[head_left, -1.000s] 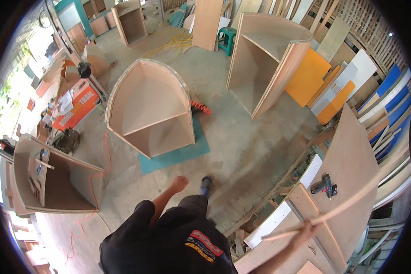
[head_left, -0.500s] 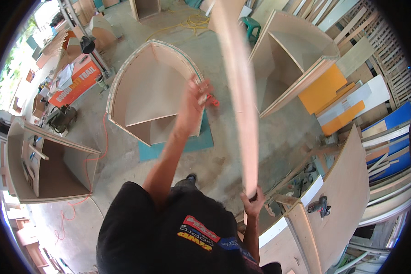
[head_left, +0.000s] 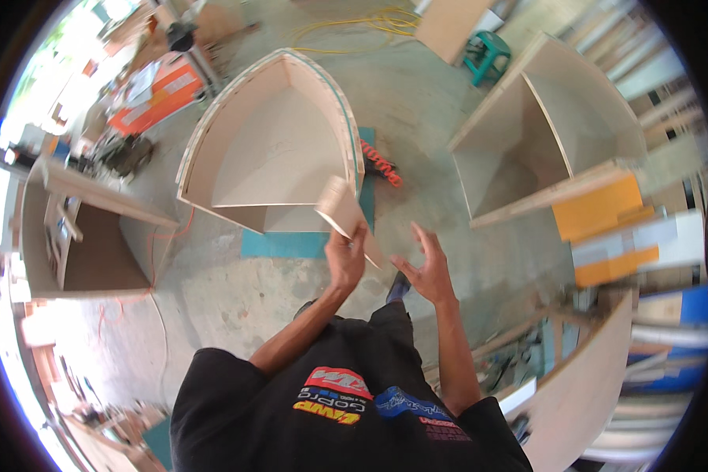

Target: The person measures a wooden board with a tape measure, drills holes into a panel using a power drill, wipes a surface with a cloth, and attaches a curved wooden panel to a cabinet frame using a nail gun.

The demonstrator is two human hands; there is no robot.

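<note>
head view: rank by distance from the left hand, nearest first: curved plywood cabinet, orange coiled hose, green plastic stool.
From the left hand, which grips a plywood strip:
1. Curved plywood cabinet, just ahead, on the teal mat.
2. Orange coiled hose, ahead and slightly right, on the floor beside the cabinet.
3. Green plastic stool, far ahead to the right.

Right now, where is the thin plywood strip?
In the head view, centre: the plywood strip is gripped by the left hand, in front of the curved cabinet.
</note>
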